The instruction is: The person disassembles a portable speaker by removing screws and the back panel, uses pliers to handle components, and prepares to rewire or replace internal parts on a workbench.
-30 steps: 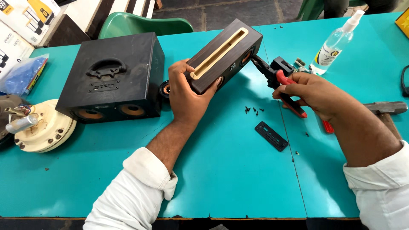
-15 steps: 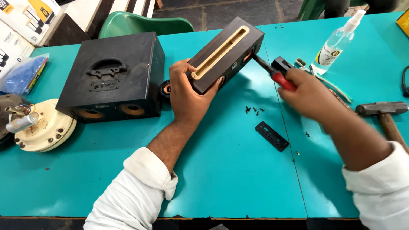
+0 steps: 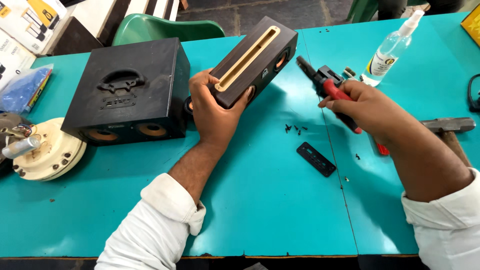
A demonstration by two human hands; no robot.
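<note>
While two hands [image 3: 215, 107] work, two speakers [image 3: 252, 60] show.

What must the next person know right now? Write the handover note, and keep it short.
Left hand: grips the long dark speaker box, tilted up off the teal table.
Right hand: holds the red-handled pliers, nose pointed at the box's end, apart from it.
Done: small black screws lie loose on the table, with a black panel beside them.
Left: the pliers have not yet met the box.
Nearby: large black speaker, hammer, spray bottle.
</note>
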